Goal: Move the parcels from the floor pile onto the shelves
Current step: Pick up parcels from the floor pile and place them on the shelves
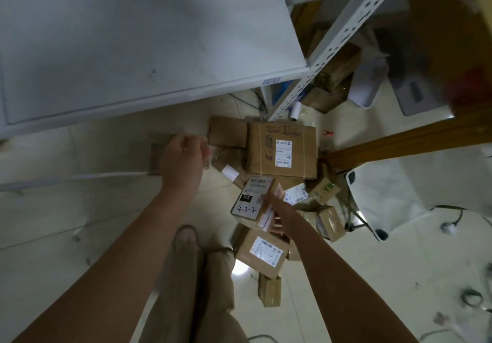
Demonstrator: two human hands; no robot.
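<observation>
Below me, cardboard parcels lie piled on the tiled floor, the biggest being a large box [282, 151] with a white label. My right hand [275, 213] grips the right edge of a small parcel [249, 201] whose label is marked "4-3-2", held just above the pile. My left hand [183, 153] is curled round a flat brown parcel [157, 156], blurred by motion, just below the front edge of the white shelf board [133, 36]. Another labelled parcel [259, 254] and a small box [270, 290] lie close to my feet.
The shelf's white perforated upright [332, 41] stands to the right of the board, with more boxes [335, 76] behind it. A wooden beam [399, 140] and a white bag [399, 191] are at the right. Cables [474, 296] lie on the floor.
</observation>
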